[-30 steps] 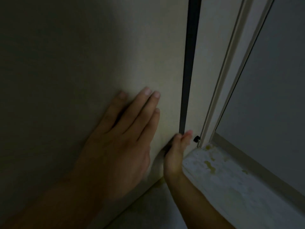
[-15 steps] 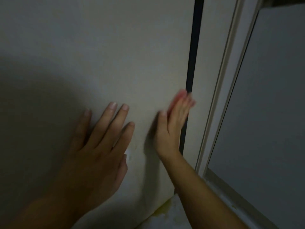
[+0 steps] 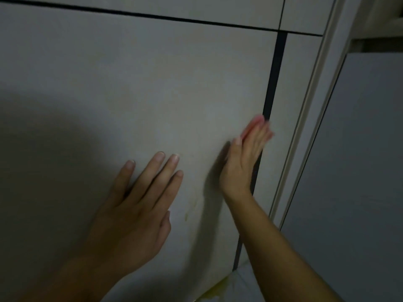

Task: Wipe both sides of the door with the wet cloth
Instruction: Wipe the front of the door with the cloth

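Up close, the pale, flat, matte door panel (image 3: 152, 83) fills most of the view, dim and shadowed on its left part. The left hand (image 3: 135, 214) lies flat against the lower middle of the door, with its fingers (image 3: 152, 171) straight and slightly spread and the thumb alongside the palm, gripping nothing. The right hand (image 3: 242, 162) stands edge-on at the door's right edge, its fingers straight and held together, pointing upward. Its pinkish tips are blurred where they meet the narrow dark vertical gap (image 3: 272, 79) beside the door, so whether they reach round the edge cannot be told. A thin dark horizontal seam (image 3: 152, 15) runs above the door. Right of the gap stands a pale ridged frame strip (image 3: 305, 127), then a plain grey panel (image 3: 359, 171). A faint yellowish streak (image 3: 186, 216) marks the door between the hands, and a yellow stain (image 3: 218, 288) lies at the door's lower corner.
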`<state>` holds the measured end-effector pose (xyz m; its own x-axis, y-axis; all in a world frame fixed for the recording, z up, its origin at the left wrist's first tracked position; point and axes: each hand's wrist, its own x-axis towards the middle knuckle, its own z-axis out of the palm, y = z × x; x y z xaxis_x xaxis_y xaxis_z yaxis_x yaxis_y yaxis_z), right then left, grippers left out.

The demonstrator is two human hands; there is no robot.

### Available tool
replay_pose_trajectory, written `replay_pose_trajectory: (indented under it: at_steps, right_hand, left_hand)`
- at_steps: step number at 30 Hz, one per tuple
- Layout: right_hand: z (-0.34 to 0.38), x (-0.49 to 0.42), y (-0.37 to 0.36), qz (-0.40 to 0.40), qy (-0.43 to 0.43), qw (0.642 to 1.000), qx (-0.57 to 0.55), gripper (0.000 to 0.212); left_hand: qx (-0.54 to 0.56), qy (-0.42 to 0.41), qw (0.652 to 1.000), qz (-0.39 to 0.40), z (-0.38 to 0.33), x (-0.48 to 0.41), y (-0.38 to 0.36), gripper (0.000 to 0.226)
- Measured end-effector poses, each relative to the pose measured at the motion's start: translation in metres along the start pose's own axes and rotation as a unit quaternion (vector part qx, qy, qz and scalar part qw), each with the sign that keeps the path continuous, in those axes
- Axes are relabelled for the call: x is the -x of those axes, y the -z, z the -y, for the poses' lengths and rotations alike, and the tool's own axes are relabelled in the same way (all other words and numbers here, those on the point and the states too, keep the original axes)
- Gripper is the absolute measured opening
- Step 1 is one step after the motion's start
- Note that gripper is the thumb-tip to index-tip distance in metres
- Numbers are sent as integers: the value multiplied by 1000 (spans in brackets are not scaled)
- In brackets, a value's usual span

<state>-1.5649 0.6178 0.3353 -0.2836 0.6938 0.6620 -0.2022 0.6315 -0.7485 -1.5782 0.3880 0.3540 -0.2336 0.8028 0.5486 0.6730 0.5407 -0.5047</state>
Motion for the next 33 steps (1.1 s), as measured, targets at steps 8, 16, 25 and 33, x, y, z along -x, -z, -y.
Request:
replay_pose_trajectory:
  at_steps: [8, 16, 25, 33]
  right_hand:
    - [-25, 32, 3, 17, -31, 999, 15, 72]
    - [48, -11, -12, 70, 242, 963, 93, 72]
    - [78, 10, -32, 82, 296, 946, 102, 70]
    - [71, 55, -39, 189, 512, 817, 183, 69]
  left_hand:
    - [33, -14, 999, 6, 3, 1, 2, 77]
    - [87, -10, 995, -46, 9, 11, 6, 66]
    - [30, 175, 978, -114, 26, 81, -10, 72]
    - [55, 176, 973, -142, 35, 90, -11, 79]
